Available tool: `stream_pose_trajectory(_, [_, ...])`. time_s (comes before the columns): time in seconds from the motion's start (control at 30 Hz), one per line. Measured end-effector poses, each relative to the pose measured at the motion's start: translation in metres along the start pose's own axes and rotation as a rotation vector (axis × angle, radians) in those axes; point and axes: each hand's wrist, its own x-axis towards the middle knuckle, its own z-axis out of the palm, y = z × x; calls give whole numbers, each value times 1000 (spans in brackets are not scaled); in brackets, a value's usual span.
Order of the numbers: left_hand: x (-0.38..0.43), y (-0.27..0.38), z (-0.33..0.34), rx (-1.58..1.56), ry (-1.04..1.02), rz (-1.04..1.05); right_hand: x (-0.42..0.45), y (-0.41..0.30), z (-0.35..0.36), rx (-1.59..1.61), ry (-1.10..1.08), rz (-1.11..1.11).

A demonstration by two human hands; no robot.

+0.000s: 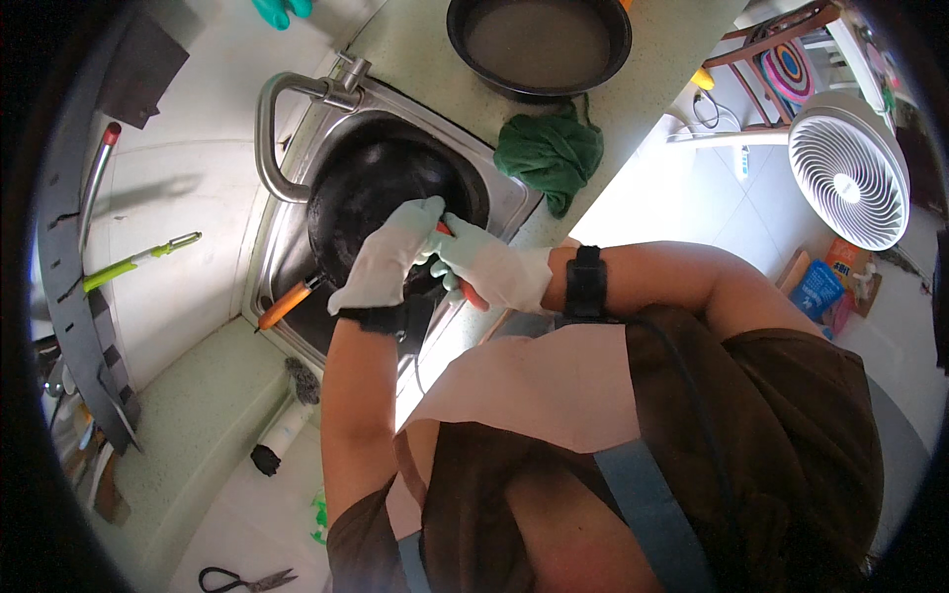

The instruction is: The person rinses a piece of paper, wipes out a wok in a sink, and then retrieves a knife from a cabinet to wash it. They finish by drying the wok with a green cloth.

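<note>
Both of my hands wear pale gloves and meet over the sink. My right hand (485, 263) is closed around a red handle (473, 295), which shows below and above its fingers. What the handle belongs to is hidden. My left hand (393, 256) touches the fingers of the right, its own fingers bent; whether it also grips the red-handled thing is hidden. Beneath them a black wok (371, 178) rests tilted in the stainless steel sink (511, 189). Its wooden handle (285, 304) sticks out at the lower left, beside my left wrist.
A curved metal faucet (270, 141) arches over the sink's left side. On the counter are a green cloth (552, 152) and a dark round pan (541, 44). A green-handled peeler (141, 261) hangs at the left wall. Scissors (248, 580) lie lower left; a white fan (849, 174) stands right.
</note>
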Motion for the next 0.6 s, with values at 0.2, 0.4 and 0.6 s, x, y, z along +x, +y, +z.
stream_pose_trajectory(0.2, [-10,12,7,32,-2,-16,10,6,2,-10,61,125])
stream_pose_trajectory(0.4, [44,-21,2,-79,-91,24,7,-3,-2,30,70,156])
stream_pose_trajectory(0.6, [21,9,10,-18,-15,0,38,16,-25,64,3,141])
